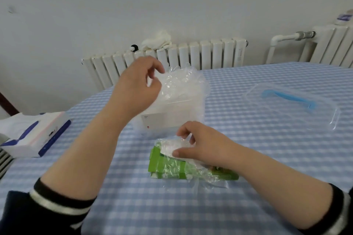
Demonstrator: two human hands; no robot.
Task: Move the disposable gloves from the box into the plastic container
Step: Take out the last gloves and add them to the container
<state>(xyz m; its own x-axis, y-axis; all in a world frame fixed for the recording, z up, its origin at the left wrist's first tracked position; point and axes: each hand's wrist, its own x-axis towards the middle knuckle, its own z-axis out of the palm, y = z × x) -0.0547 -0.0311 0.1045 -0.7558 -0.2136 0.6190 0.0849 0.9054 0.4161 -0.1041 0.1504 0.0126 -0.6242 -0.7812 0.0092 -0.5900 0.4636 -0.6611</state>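
The gloves (181, 84), thin clear film, are found in two places. One crumpled bunch is held at the centre of the frame, over the open top of the container (172, 118), by the left hand (137, 86), whose thumb and fingers are pinched on the film's left edge; it appears to be held there so that it can be let down inside. The rest (172, 146) are seen below centre, spilling from the open end of the green box (162, 168), which lies flat on the bench (248, 158) just in front of the container. The box is placed close, presumably so that each transfer is kept short.

The right hand (198, 143) is laid over the box's mouth, its thumb and curled fingers closed on the film bulging there. Whether the next glove is being drawn out or the box is merely being steadied cannot be told. More loose film is trailed over the box's lower right side onto the bench.

The container's clear lid (294, 105), with a blue handle, is set aside at the right of the frame, well apart, so that the opening is left free. A white and blue tissue pack (36, 135) is seen at the left edge. A radiator (191, 53) with a white cloth (156, 41) draped on it is seen against the wall beyond the bench.

The task is judged to be partly done, as film remains in the box.
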